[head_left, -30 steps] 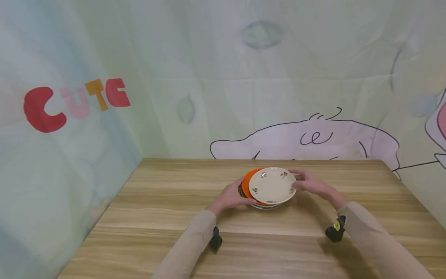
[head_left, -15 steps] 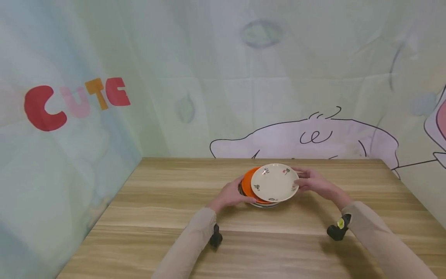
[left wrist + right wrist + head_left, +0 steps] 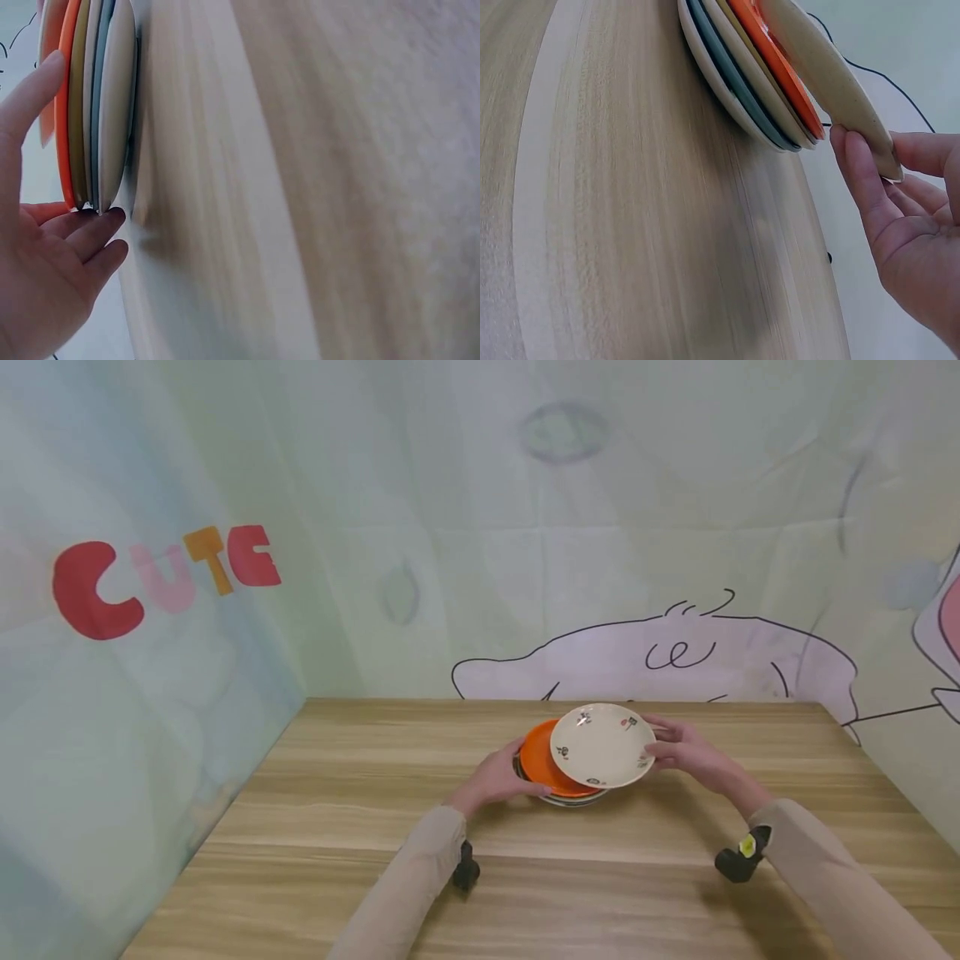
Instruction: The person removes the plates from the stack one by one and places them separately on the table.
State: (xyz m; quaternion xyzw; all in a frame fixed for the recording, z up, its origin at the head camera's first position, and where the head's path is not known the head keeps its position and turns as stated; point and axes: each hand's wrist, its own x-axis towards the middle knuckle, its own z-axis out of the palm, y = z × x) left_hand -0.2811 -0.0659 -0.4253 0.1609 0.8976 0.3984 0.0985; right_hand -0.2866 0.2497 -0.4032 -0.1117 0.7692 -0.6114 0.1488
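Observation:
My right hand (image 3: 693, 755) pinches the right rim of a cream plate (image 3: 600, 743) with small printed pictures. In the right wrist view this cream plate (image 3: 832, 75) is tilted, its gripped edge raised off the stack. Below it lies an orange plate (image 3: 536, 758), the top one of a stack on the table. Brown, cream and blue-grey plates (image 3: 735, 82) show as edges beneath the orange one. My left hand (image 3: 497, 779) holds the stack's left side, its thumb at the orange rim and its fingers at the lower plates' edges (image 3: 94, 112).
The stack stands toward the back of a wood-grain table (image 3: 375, 793). A printed cloth backdrop (image 3: 420, 568) rises behind the table's far edge, with coloured letters (image 3: 97, 593) at the left. A black device (image 3: 742, 853) is strapped to the right wrist, another device (image 3: 465, 868) to the left.
My right hand has moved right and slightly away from me with the cream plate, baring more of the orange plate. My left hand has stayed at the stack.

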